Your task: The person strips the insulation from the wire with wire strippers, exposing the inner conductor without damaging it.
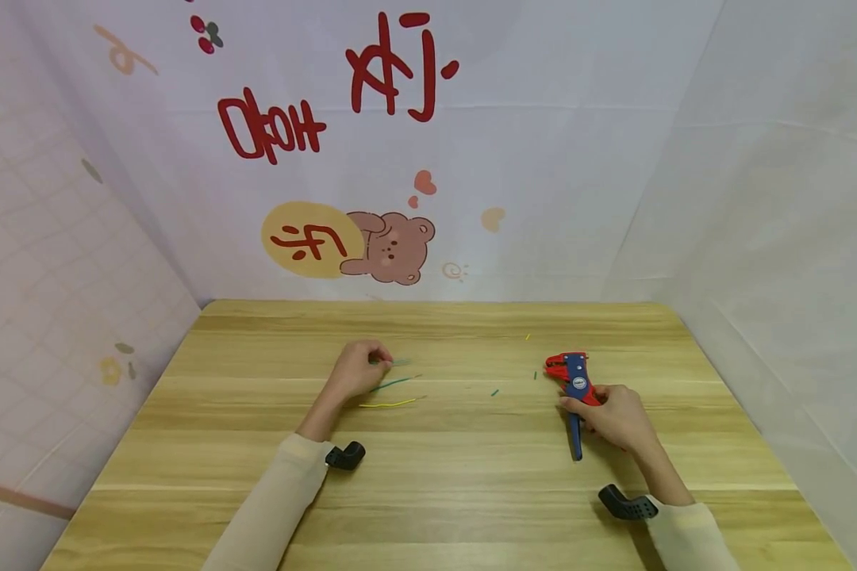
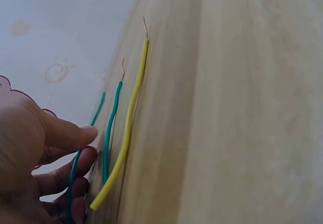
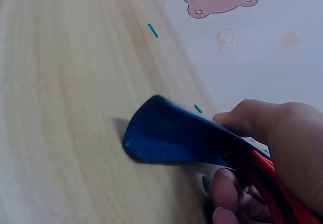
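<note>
At the back left of the table, my left hand [image 1: 360,369] has its thumb and fingertips around a green wire [image 2: 97,108]. Beside that hand lie a second green wire [image 2: 111,128] and a yellow wire [image 2: 132,105], each with a bare copper end. Over on the right, my right hand [image 1: 617,416] grips a red and blue wire stripper [image 1: 577,381] by its handles. Its red jaws point toward the back wall. The blue handle [image 3: 171,133] fills the middle of the right wrist view, with the thumb on top and fingers curled beneath.
Between the hands lie short green bits of insulation [image 1: 495,392], and a small yellow bit [image 1: 528,337] sits farther back. The wooden table [image 1: 436,492] meets a white printed cloth [image 1: 557,174] behind it, with more cloth at both sides.
</note>
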`<action>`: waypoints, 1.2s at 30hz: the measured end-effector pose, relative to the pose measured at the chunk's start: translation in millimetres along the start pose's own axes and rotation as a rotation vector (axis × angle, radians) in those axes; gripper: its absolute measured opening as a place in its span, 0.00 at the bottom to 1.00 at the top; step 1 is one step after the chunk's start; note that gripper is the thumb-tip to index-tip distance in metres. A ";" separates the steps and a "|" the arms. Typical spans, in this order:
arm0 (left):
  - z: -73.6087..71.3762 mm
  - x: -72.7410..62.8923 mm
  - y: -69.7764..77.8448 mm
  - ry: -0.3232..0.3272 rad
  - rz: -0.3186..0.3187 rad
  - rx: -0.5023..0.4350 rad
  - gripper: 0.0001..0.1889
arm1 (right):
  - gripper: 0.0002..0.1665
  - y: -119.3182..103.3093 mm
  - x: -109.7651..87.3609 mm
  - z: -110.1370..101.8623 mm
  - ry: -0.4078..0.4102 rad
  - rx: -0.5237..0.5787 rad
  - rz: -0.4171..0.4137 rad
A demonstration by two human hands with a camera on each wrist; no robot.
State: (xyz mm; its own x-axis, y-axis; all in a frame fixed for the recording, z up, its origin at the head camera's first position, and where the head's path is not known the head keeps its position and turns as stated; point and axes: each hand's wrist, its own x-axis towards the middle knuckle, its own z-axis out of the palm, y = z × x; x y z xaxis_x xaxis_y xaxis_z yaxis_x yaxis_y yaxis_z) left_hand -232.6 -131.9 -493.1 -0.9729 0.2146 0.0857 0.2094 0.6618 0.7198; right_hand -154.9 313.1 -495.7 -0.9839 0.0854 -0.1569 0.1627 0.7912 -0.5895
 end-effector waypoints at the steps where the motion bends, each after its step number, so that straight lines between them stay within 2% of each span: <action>1: 0.7 0.5 0.4 -0.004 -0.003 0.010 0.02 | 0.31 0.0 0.0 0.0 0.009 -0.009 -0.005; 8: 4.9 5.7 0.1 -0.023 -0.018 0.074 0.02 | 0.34 -1.3 -2.7 0.6 0.150 -0.127 -0.067; 12: 6.3 8.2 3.5 -0.045 -0.038 0.111 0.03 | 0.37 -4.9 -6.9 -0.1 0.190 -0.170 -0.032; 16: 7.4 9.7 6.4 -0.053 -0.031 0.178 0.04 | 0.48 -8.1 -11.3 1.4 0.216 -0.177 0.007; 19: 8.2 9.8 8.0 -0.057 -0.048 0.235 0.05 | 0.44 -9.1 -12.4 3.5 0.231 -0.186 0.028; 24: 9.2 9.6 9.4 -0.061 -0.121 0.291 0.06 | 0.30 -11.4 -13.2 6.4 0.275 -0.186 0.035; 29: 8.7 8.4 11.9 -0.065 -0.144 0.328 0.05 | 0.35 -14.0 -15.3 8.7 0.296 -0.191 0.048; 36: 9.7 4.9 13.1 -0.050 -0.151 0.343 0.05 | 0.32 -12.5 -14.3 8.7 0.265 -0.164 0.041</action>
State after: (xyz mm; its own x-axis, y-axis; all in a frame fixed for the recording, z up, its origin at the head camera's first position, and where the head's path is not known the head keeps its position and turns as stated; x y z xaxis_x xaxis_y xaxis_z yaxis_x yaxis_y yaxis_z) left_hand -233.7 -115.2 -489.9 -0.9911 0.1254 -0.0439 0.0926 0.8888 0.4489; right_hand -142.3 296.8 -493.0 -0.9653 0.2568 0.0472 0.2094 0.8693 -0.4478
